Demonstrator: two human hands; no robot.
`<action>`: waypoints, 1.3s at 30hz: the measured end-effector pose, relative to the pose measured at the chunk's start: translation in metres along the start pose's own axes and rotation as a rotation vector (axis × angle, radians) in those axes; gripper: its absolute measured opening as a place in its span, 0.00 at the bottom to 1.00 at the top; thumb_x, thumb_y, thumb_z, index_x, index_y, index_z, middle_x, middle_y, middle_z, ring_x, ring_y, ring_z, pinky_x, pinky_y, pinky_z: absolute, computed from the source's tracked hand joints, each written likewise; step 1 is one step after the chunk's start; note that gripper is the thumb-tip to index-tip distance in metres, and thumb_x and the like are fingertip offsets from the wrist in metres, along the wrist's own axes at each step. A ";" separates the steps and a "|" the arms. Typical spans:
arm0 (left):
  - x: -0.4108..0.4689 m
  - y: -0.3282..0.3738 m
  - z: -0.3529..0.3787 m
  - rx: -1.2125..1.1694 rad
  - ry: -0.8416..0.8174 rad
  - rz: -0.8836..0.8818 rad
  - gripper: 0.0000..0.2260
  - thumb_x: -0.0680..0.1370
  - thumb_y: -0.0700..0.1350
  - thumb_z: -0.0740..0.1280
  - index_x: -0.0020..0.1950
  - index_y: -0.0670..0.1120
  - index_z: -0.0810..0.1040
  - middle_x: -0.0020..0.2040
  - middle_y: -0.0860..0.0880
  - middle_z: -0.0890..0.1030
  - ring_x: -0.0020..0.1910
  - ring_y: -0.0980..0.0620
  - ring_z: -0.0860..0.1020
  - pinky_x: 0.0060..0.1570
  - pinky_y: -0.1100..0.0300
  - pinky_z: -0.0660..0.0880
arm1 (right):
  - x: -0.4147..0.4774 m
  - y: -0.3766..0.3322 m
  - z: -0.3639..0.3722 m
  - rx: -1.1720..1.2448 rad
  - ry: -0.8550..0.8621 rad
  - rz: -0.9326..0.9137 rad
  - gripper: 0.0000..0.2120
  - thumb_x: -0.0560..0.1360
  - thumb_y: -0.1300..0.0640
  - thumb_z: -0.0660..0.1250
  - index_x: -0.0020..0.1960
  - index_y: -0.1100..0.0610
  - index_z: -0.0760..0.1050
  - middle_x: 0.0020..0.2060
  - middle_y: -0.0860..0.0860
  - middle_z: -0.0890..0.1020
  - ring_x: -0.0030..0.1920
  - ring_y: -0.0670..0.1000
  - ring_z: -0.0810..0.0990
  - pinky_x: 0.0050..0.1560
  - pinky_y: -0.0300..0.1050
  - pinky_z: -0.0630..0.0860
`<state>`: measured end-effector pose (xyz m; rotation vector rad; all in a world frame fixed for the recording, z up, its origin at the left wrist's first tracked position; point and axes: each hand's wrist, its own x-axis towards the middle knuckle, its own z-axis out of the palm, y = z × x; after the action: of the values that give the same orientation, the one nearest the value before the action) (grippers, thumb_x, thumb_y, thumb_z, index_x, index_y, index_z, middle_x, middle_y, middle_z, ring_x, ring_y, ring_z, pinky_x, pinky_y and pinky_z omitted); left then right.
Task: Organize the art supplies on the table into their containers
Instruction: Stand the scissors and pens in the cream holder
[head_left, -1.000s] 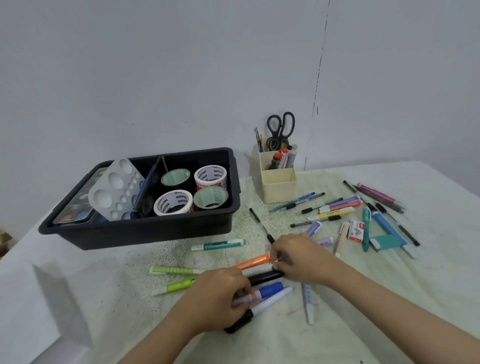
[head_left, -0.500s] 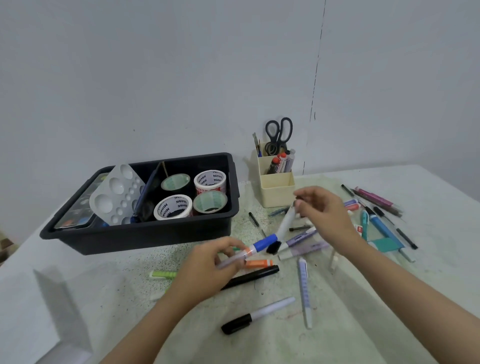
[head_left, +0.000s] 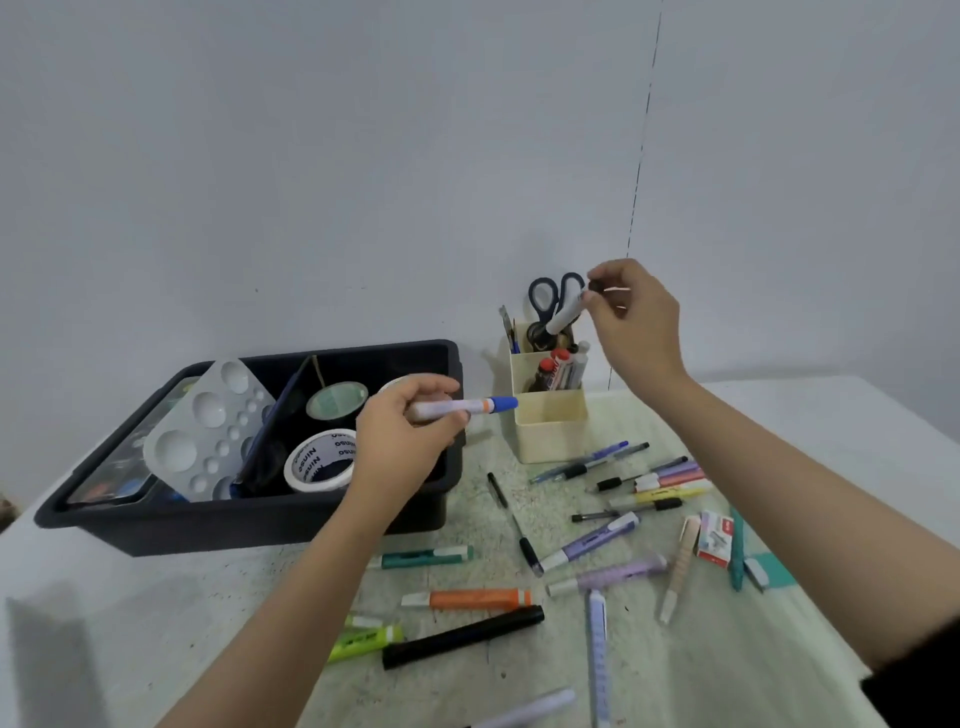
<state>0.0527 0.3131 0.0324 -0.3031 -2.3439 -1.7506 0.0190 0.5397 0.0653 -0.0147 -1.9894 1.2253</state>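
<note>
We saw the right hand (head_left: 634, 317) pinching a white marker (head_left: 569, 310) by its dark upper end, fingers curled close. Its lower tip hung below those fingers at the mouth of the rear compartment of the cream organizer (head_left: 550, 431), beside the scissors (head_left: 550, 296). The left hand (head_left: 405, 441) gripped a blue-capped marker (head_left: 467, 406), cap jutting right of its fingers, just short of the organizer. Behind that hand sat the black bin (head_left: 208, 525); loose markers (head_left: 478, 598) lay nearer us.

We log the front compartment of the cream organizer (head_left: 551, 434) open from above; its rear compartments are crowded by scissors (head_left: 532, 297) and marker tubes (head_left: 563, 371). The black bin (head_left: 249, 522) walls the left side. Loose pens (head_left: 589, 541) litter the table (head_left: 857, 431) in front; its far right corner lies open.
</note>
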 end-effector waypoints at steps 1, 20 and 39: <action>0.006 0.002 0.003 -0.030 0.032 0.002 0.08 0.71 0.35 0.72 0.45 0.47 0.80 0.42 0.48 0.83 0.39 0.52 0.81 0.41 0.56 0.79 | 0.005 0.005 0.005 -0.044 -0.048 -0.020 0.07 0.75 0.65 0.64 0.50 0.55 0.75 0.40 0.43 0.78 0.42 0.42 0.78 0.43 0.32 0.74; 0.089 -0.015 0.070 0.065 0.005 0.335 0.20 0.73 0.30 0.67 0.59 0.50 0.74 0.39 0.54 0.79 0.37 0.60 0.80 0.44 0.67 0.76 | 0.019 0.073 0.031 -0.565 -0.537 -0.138 0.16 0.80 0.53 0.55 0.55 0.52 0.82 0.73 0.55 0.64 0.73 0.54 0.58 0.69 0.45 0.52; 0.102 -0.044 0.100 0.783 -0.147 0.502 0.14 0.81 0.49 0.57 0.65 0.51 0.76 0.44 0.47 0.83 0.51 0.46 0.72 0.51 0.53 0.69 | -0.045 0.078 0.005 -0.339 -0.315 -0.188 0.23 0.77 0.46 0.50 0.61 0.50 0.78 0.65 0.49 0.73 0.65 0.47 0.66 0.63 0.39 0.56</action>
<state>-0.0608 0.4013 -0.0075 -0.7965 -2.5299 -0.5471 0.0180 0.5602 -0.0221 0.2032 -2.3918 0.7972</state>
